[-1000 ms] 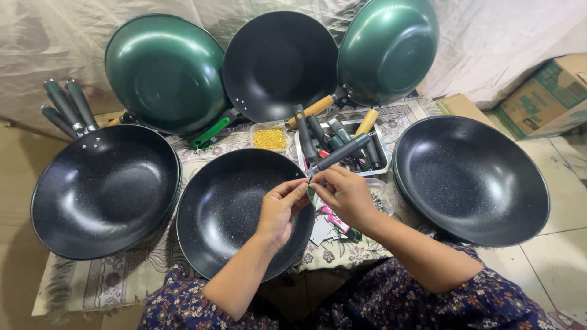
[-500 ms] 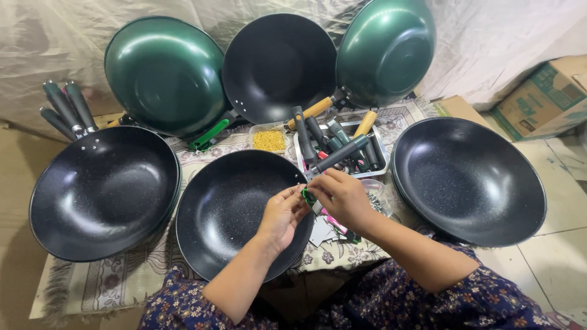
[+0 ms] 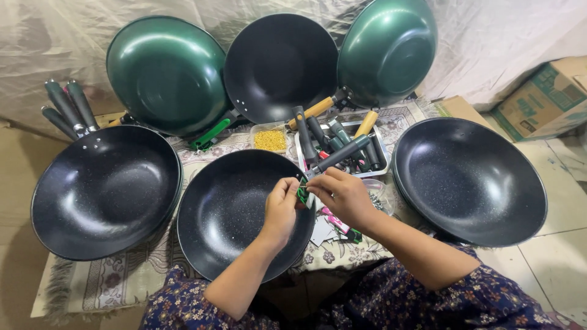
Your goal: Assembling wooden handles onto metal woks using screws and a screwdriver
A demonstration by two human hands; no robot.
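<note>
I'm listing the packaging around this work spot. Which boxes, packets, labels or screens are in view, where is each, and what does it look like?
Cardboard box: far right on the floor, beside the white sheet; brown, with green and white printed panels.
Clear plastic tub: on the mat between the pans; rectangular, holding small yellow pieces.
White tray: right of the tub; rectangular, filled with dark handles.
Small pink-and-green packets: on the mat under the right hand.
No screens.
</note>
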